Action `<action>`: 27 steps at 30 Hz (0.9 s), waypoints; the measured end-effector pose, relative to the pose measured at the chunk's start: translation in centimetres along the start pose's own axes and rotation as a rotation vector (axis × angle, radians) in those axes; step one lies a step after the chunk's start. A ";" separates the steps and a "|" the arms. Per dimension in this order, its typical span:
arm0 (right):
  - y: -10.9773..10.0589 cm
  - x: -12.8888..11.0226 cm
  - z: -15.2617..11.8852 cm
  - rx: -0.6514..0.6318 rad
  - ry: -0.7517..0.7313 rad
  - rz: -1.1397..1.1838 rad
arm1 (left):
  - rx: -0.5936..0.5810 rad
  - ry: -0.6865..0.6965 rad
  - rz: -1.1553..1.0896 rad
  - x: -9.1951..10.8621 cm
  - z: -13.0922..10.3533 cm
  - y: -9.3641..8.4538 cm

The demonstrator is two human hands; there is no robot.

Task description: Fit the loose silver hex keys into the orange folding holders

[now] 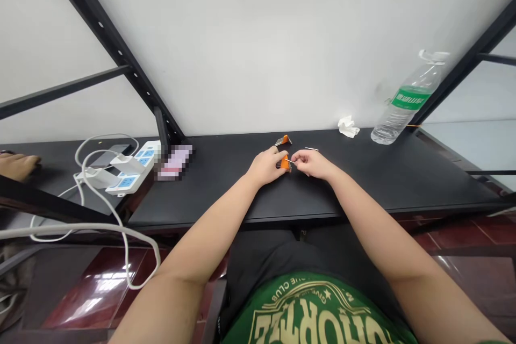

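Note:
On the black table, my left hand is closed on a small orange holder that has dark metal pieces in it. Just to its right, my right hand pinches a thin metal bit, whose far end meets the orange holder. Behind my left hand stands another orange piece with a row of metal bits beside it. A thin metal rod lies just behind my right hand. How far the bit sits in the holder is too small to tell.
A tilted water bottle and a crumpled tissue are at the back right. On the left are a blurred pinkish item, a white power strip with plugs and looping cables, a phone and another person's hand. Black frame posts flank the table.

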State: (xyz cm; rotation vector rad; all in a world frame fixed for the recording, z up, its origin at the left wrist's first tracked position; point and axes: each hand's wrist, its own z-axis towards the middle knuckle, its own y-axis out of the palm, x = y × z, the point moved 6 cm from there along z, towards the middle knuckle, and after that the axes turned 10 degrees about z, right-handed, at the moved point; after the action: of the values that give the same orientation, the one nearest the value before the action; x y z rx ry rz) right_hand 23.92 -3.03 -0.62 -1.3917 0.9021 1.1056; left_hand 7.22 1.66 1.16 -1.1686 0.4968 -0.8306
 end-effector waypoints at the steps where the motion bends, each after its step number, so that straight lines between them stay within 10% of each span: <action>1: 0.1 0.1 0.0 -0.017 0.009 0.022 | 0.003 0.002 -0.007 0.0 0.0 0.0; 27: -0.6 -0.1 -0.6 -0.064 0.292 0.592 | 0.113 0.061 -0.191 0.4 0.0 -0.9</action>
State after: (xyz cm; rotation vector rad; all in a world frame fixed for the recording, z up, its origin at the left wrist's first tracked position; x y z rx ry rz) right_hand 24.59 -3.53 -0.40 -1.3969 1.5695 1.3935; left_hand 7.16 1.21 1.98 -1.1003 0.3869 -1.0487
